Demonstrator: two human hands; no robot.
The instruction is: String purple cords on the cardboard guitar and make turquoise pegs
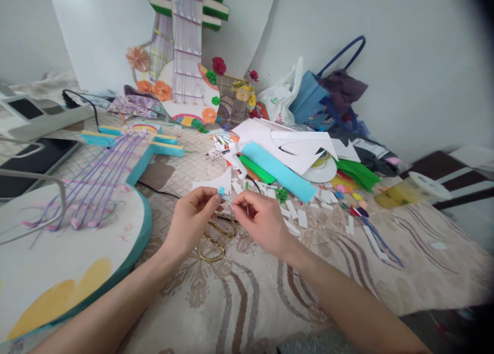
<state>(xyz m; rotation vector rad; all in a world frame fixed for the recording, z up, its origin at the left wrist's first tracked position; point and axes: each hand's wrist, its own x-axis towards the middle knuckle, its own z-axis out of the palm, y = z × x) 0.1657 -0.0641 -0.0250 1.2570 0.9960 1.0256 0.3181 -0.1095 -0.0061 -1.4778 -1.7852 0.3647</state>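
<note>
My left hand (193, 215) pinches a small, bunched light-blue paper strip (221, 191) between thumb and fingertips. My right hand (262, 217) is closed just beside it, its fingertips pressed on the thin lower end of the same strip. Both hands are held close together above the table. Under them lie gold-handled scissors (211, 258), their blades hidden by the hands. Just behind the hands is a white cut-out sheet (210, 183). Farther back rests a white glue gun (236, 164) with a dark cord.
A guitar-shaped craft (141, 225) with purple strings lies at left. Another guitar craft (188, 81) stands against the wall. Right of centre are a turquoise crepe paper roll (280, 171), white sheets (293, 148) and scattered scraps. A clear yellowish cup (409, 190) lies at the right.
</note>
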